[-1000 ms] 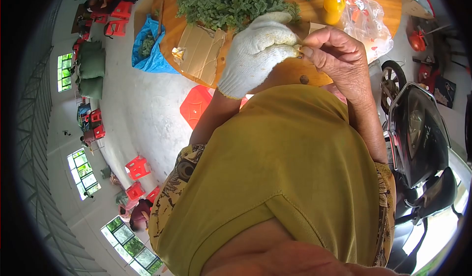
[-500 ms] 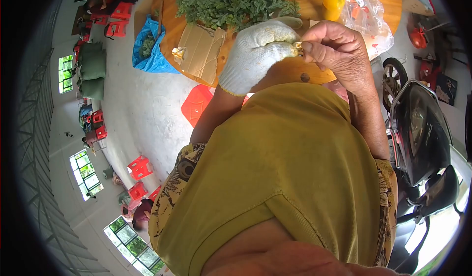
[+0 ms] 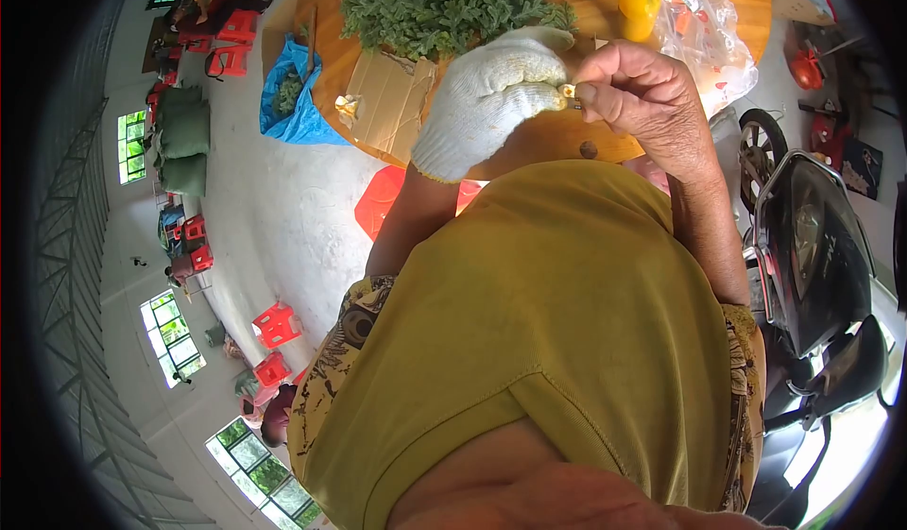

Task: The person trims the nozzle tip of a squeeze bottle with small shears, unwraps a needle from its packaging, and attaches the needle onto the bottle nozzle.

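Note:
My left hand (image 3: 491, 105), in a white knit glove, is closed with its thumb and fingertips pinched. Bare, my right hand (image 3: 647, 100) pinches as well, its thumb and forefinger meeting the gloved fingertips. Between them shows a small pale yellowish piece (image 3: 567, 92), too small to name. It sits at the tips of the glove, and the right fingertips touch its other side. Just beyond both hands a heap of green artificial sprigs (image 3: 453, 6) lies on the round wooden table (image 3: 539, 147).
A cardboard piece (image 3: 389, 105) lies left of the glove. A blue bag (image 3: 307, 114) hangs at the table's left edge. A yellow bottle (image 3: 640, 8) with a red cap stands beside a clear plastic bag (image 3: 704, 29). To the right is a motorbike (image 3: 808, 237); a red stool (image 3: 378, 199) is below.
The left hand has shifted slightly left, and a little more of the small pale piece shows between the fingertips. The right hand stays almost in place.

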Demonstrator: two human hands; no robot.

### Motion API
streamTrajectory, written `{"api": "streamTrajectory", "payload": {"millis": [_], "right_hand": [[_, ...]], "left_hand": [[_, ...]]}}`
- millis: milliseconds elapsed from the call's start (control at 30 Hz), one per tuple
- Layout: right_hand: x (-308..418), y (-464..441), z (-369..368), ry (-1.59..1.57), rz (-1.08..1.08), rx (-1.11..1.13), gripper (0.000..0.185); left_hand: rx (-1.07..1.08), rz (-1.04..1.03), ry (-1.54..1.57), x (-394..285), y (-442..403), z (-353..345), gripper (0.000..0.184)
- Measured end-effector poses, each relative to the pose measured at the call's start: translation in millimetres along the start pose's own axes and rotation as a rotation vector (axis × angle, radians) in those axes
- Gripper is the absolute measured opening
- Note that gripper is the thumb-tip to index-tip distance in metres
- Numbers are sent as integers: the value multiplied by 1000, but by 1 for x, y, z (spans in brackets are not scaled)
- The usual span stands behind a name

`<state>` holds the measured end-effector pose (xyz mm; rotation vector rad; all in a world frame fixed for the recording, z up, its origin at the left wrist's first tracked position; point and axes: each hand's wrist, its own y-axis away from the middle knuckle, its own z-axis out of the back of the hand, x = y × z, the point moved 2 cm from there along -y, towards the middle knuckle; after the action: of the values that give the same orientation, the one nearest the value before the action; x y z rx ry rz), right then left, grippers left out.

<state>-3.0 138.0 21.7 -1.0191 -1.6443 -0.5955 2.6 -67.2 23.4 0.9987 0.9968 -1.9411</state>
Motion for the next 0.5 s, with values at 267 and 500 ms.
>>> {"api": "streamTrajectory", "payload": {"millis": [267,500], "right_hand": [[-1,2,3,118,94,-11,13],[-10,3,5,332,159,-67,7]], "left_hand": [[-59,-10,-131,-9,0,3,18],[-1,-232,-405,-3,-2,3,16]]}}
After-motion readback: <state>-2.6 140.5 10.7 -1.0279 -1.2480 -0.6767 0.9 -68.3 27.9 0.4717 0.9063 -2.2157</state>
